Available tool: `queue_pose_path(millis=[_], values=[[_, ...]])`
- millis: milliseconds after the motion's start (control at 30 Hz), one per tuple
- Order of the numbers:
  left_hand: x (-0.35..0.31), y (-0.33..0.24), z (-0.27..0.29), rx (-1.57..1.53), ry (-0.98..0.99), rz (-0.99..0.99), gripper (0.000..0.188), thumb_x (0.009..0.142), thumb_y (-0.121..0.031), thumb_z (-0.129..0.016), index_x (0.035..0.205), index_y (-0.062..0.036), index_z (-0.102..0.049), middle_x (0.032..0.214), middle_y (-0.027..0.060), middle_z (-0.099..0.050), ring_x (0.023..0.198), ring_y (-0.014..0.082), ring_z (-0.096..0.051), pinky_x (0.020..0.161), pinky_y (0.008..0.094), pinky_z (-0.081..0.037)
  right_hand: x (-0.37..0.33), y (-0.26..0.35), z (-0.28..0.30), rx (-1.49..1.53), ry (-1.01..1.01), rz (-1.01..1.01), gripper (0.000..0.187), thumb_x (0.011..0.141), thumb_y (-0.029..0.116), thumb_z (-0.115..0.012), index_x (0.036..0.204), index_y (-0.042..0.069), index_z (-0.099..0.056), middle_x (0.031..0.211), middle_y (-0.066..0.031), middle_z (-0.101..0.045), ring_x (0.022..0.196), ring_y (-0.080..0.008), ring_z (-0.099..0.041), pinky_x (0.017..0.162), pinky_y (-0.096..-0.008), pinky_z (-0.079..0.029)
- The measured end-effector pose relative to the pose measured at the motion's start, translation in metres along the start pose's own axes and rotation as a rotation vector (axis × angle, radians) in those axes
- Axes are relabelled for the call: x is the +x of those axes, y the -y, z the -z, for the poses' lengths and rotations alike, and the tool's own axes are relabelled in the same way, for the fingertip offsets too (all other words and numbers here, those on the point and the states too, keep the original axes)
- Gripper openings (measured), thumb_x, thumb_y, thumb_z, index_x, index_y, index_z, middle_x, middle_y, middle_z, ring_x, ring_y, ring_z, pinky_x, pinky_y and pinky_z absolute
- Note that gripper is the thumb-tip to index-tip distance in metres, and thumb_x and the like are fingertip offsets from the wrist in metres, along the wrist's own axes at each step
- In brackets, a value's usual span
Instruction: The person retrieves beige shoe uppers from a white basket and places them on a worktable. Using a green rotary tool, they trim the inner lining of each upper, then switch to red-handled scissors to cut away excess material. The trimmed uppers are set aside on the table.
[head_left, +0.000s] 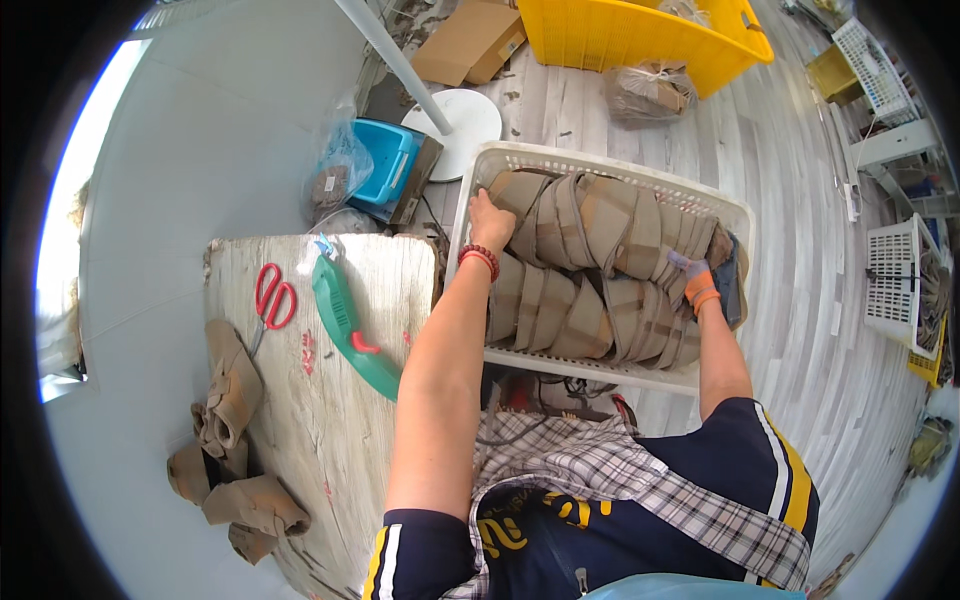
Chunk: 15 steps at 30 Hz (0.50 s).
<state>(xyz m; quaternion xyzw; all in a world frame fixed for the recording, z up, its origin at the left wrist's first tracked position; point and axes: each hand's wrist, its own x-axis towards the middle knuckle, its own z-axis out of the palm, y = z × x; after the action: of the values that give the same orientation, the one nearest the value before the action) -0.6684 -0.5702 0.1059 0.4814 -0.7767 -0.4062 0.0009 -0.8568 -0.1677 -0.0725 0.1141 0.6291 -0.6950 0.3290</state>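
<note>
A white plastic basket (480, 205) stands in front of me, packed with two rows of brown-grey fabric pieces (585, 215), which look like stacked shoe uppers. At the basket's left end, my left hand (490, 222) has its fingers curled in at the end of the far row; what they grip is hidden. A red bead bracelet circles that wrist. My right hand (697, 282), in an orange and purple glove, rests against the right end of the rows with fingers stretched out. Beside it a dark blue cloth (729, 275) lies inside the basket.
On the wooden table (330, 420) at left are red-handled scissors (275, 300), a green curved tool (345, 325) and several brown shoe uppers (235, 400). Behind stand a blue bin (385, 165), a pole's round white base (470, 125), a yellow crate (600, 40) and a bagged bundle (650, 92).
</note>
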Motion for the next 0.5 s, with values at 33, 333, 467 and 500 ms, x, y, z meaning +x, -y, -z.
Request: queue_pose_path(millis=[33,333,467,500], values=[[0.003,-0.004,-0.001,0.010,0.036,-0.006,0.074,0.076,-0.007,-0.047,0.144,-0.0056,-0.019,0.150,0.0159,-0.018,0.140,0.0288,-0.014,0.113,0.0420,-0.018,0.006,-0.011,0.014,0.113,-0.008,-0.045,0.034,0.092,-0.006,-0.032,0.123,-0.010,-0.046,0.120,-0.0119,-0.057,0.094,-0.0152,-0.059,0.081,-0.0245,-0.050],[-0.008,-0.028,0.018,-0.011,0.051,0.019,0.084,0.074,-0.009,-0.052,0.146,-0.0072,-0.009,0.150,0.0164,-0.018,0.139,0.0320,-0.018,0.111,0.0458,-0.016,-0.029,0.002,0.002,-0.064,0.055,0.115,0.035,0.092,0.001,-0.033,0.125,-0.008,-0.045,0.122,-0.0134,-0.056,0.094,-0.0190,-0.058,0.082,-0.0279,-0.048],[-0.002,-0.017,0.020,0.079,-0.076,0.035,0.065,0.071,-0.017,-0.061,0.132,-0.0037,-0.041,0.142,0.0171,-0.036,0.123,0.0334,-0.044,0.102,0.0455,-0.033,-0.025,0.002,0.020,-0.165,0.339,0.175,0.039,0.096,0.009,-0.031,0.131,-0.007,-0.038,0.127,-0.0156,-0.052,0.108,-0.0223,-0.056,0.095,-0.0290,-0.045],[-0.009,-0.028,0.025,0.165,-0.101,0.072,0.051,0.071,-0.028,-0.068,0.114,-0.0026,-0.059,0.131,0.0166,-0.050,0.111,0.0308,-0.056,0.094,0.0416,-0.041,-0.014,-0.012,0.045,-0.182,0.263,0.231,0.040,0.096,0.014,-0.034,0.131,-0.006,-0.039,0.126,-0.0159,-0.053,0.107,-0.0236,-0.057,0.094,-0.0301,-0.045]])
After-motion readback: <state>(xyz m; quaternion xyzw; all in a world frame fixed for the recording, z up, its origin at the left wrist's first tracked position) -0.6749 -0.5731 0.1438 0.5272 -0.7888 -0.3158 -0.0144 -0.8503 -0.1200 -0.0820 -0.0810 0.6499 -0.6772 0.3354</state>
